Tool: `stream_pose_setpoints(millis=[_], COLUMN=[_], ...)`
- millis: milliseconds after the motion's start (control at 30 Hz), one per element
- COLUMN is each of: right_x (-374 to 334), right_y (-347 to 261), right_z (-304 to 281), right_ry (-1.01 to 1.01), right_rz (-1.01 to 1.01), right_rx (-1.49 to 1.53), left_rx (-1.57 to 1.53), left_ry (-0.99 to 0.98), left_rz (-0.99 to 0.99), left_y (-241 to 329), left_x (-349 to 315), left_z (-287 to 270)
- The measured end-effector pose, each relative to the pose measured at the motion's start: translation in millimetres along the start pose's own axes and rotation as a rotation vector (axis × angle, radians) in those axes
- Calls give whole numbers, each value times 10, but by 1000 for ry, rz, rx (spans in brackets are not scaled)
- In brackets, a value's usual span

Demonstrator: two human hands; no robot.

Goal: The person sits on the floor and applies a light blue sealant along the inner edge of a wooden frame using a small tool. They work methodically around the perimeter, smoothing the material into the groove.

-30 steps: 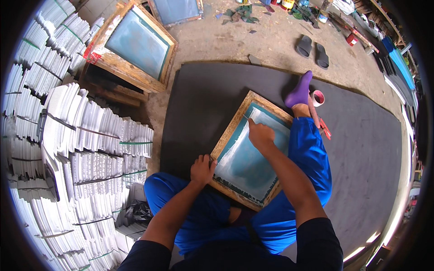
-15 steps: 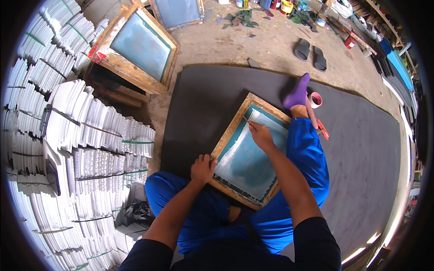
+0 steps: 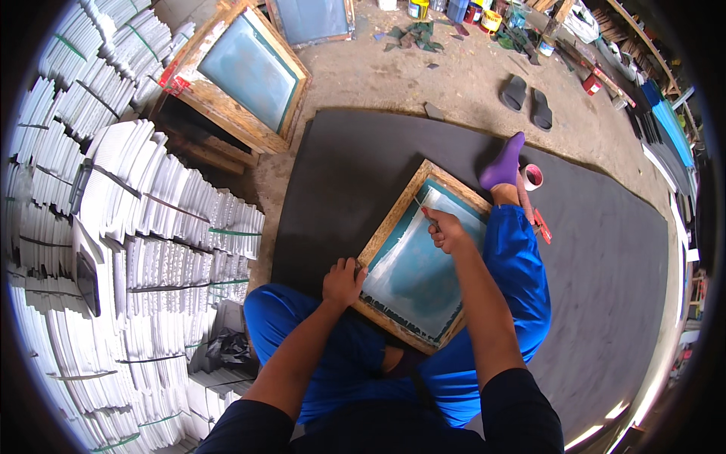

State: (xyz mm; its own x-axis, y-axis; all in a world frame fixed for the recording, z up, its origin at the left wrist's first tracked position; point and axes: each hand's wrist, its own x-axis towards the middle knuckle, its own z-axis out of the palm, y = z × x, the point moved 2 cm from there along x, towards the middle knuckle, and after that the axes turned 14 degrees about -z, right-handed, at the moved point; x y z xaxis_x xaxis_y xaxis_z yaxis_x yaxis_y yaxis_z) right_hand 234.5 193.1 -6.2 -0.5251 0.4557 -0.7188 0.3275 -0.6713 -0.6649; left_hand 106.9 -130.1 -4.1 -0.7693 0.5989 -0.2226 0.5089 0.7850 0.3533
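Observation:
A wooden-framed printing screen, teal with a pale grey-white mesh, lies tilted across my lap and the dark mat. My left hand grips the frame's left side, fingers bent over the wood. Above the upper part of the mesh, my right hand is closed round a slim tool with a thin metallic tip and a bit of red near the fingers. Its exact kind is too small to make out. The tip points toward the screen's upper left corner. A pale strip runs along the mesh's left border.
Bundled stacks of white sheets rise at the left. Another framed screen leans at the back left. A tape roll and a red-handled tool lie beside my purple-socked foot. Slippers and paint cans stand farther off.
My right hand has turned and shifted slightly right and down, its fingers now curled round the tool. My left hand keeps its place on the frame. The whole view has shifted slightly.

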Motion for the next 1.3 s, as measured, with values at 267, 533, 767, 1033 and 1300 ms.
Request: stream_pose_setpoints(millis=[267, 533, 767, 1033, 1300], right_x=[-533, -665, -667, -678, -627], right_y=[67, -98, -133, -199, -172], right_z=[349, 445, 430, 530, 649], right_ry=[296, 286, 278, 240, 227], right_rz=[-737, -661, -661, -664, -554], right_rx=[-1158, -1359, -1391, -1492, -1500], left_rx=[-13, -18, -10, 1, 29], left_ry=[-14, -7, -23, -20, -28], left_rz=[-11, 10, 11, 15, 0], left_y=[-34, -21, -7, -43, 0], left_x=[-16, 5, 16, 9, -13], left_z=[8, 13, -2, 17, 16])
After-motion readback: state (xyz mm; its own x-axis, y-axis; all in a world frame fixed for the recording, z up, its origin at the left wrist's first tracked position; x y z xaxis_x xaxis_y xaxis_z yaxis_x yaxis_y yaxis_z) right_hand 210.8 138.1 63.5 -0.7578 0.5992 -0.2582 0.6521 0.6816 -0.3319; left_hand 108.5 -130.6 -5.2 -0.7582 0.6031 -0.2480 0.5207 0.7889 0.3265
